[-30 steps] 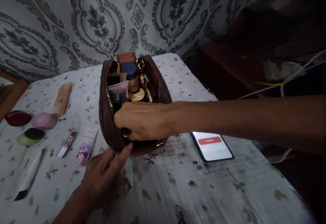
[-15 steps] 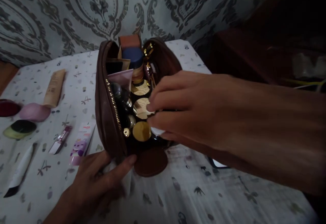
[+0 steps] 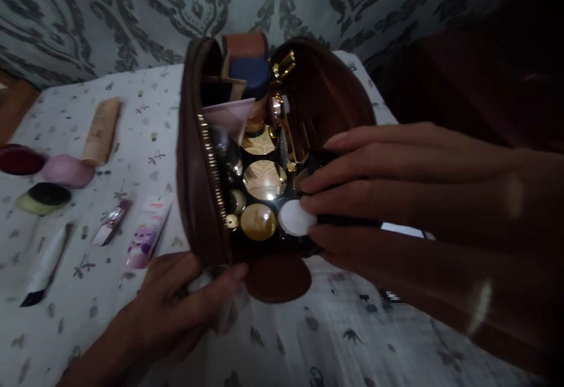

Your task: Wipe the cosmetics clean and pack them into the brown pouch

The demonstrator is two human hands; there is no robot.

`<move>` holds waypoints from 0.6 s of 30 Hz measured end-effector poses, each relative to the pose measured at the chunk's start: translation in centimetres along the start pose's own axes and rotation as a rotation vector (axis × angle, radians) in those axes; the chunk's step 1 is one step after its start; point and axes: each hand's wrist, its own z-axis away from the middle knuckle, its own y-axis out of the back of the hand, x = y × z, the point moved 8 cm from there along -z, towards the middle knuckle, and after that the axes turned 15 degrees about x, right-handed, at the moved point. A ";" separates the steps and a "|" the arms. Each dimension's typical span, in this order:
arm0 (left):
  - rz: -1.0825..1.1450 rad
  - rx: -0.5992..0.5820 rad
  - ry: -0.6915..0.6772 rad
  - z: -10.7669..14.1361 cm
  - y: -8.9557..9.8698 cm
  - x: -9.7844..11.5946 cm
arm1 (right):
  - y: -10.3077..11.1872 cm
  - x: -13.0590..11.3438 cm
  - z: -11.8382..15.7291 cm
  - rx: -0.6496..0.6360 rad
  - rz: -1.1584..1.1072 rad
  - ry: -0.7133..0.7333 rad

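Note:
A brown makeup bag (image 3: 192,158) stands unzipped, packed with cosmetics. My left hand (image 3: 171,299) grips its lower front left corner, the thumb lying by the brown round flap (image 3: 279,278). Over the bag's right side is my right hand (image 3: 388,193), fingers stretched out, the tips beside a white round lid (image 3: 296,218); whether they touch it I cannot tell. Inside are gold round lids (image 3: 264,179), an amber round lid (image 3: 258,222), a blue-capped jar (image 3: 249,76) and a pale pink tube (image 3: 231,117). My right hand hides part of the bag's right side.
Left of the bag lie a beige tube (image 3: 101,131), a pink sponge (image 3: 68,171), a dark red oval item (image 3: 20,160), a green-and-black sponge (image 3: 43,198), a white tube (image 3: 47,266), a small lip gloss tube (image 3: 111,222) and a purple cartoon tube (image 3: 147,234). A patterned curtain (image 3: 189,5) hangs behind.
My right hand has drawn back to the right and its fingers have straightened, uncovering the white lid and more of the bag's inside. My left hand keeps its hold. The view has shifted.

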 end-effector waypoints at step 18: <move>0.141 0.432 -0.196 -0.6 5.6 6.6 | -3.0 -9.6 1.8 0.274 -0.077 -0.100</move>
